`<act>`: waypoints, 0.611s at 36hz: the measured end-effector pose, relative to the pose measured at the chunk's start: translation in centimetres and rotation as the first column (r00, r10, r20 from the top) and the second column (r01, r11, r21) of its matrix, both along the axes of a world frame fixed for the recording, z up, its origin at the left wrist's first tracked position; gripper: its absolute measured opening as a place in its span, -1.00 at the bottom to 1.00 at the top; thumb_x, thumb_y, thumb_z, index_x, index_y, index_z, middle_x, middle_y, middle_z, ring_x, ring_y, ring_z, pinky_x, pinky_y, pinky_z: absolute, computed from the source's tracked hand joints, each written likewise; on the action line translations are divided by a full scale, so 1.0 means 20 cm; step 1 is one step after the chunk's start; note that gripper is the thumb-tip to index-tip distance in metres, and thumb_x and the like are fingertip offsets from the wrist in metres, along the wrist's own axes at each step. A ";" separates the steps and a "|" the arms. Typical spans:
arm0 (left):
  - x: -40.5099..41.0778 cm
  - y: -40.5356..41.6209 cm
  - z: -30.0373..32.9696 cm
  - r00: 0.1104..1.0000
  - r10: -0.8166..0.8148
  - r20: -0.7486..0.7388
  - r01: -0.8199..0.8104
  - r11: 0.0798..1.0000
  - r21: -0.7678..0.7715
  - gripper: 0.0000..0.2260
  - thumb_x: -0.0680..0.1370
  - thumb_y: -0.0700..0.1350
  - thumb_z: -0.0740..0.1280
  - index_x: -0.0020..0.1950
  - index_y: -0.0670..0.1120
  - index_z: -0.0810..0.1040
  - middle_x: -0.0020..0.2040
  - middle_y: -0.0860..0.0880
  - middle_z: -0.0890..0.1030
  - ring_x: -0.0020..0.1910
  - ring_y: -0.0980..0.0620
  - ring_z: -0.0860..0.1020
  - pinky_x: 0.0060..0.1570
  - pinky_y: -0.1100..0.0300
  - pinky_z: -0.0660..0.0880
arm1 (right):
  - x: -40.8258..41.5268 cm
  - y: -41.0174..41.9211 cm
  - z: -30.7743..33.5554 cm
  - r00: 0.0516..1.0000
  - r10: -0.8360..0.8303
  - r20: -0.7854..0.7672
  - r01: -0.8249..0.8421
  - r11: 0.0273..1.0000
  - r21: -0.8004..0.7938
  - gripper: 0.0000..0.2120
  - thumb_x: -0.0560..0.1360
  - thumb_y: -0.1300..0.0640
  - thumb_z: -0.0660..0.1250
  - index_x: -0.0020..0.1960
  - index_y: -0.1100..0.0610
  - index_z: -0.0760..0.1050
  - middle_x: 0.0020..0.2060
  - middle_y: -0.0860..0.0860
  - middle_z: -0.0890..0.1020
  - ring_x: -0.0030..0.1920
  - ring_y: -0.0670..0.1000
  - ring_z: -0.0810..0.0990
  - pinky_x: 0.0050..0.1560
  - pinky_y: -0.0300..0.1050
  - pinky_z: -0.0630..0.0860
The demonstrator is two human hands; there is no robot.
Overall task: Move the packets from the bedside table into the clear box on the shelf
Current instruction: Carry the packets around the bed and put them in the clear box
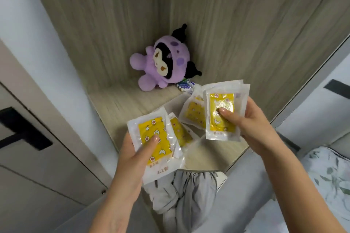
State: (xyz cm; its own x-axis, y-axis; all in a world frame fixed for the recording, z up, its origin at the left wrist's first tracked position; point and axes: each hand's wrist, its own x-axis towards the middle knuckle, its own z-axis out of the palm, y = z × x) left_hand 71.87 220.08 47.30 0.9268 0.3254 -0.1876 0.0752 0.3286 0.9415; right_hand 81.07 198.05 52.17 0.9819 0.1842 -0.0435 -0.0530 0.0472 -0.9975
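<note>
Left hand (140,149) grips packets (154,138) at seven o'clock; right hand (246,119) grips more at three, above the shelf (117,104).

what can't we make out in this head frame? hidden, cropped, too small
- Clear box: not in the head view at all.
- Packet count: both hands fan overlapping packets; the left hand and right hand cover the lower ones.
- Print on the packets: too small and blurred to read.
- Small blue-and-white items by the plush toy: partly hidden behind the right-hand packets, too small to identify.
</note>
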 end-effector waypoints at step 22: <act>0.28 -0.17 0.16 0.996 0.011 0.091 -0.027 0.983 0.180 -0.84 0.59 -0.07 0.25 0.13 0.12 0.36 0.09 0.09 0.60 0.05 0.19 0.60 0.08 0.21 0.55 | 0.08 0.36 -0.14 0.931 0.307 0.197 -0.291 0.951 -0.106 -0.34 0.42 0.19 0.47 0.33 -0.06 0.14 0.22 -0.05 0.51 0.22 -0.07 0.55 0.18 -0.04 0.52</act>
State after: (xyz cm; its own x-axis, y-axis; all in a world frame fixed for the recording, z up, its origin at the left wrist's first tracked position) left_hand 77.52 216.64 50.59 0.9304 0.3642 -0.0405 -0.0169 0.1533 0.9880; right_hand 82.65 205.21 49.39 0.8704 0.4745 0.1315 0.1560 -0.0125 -0.9877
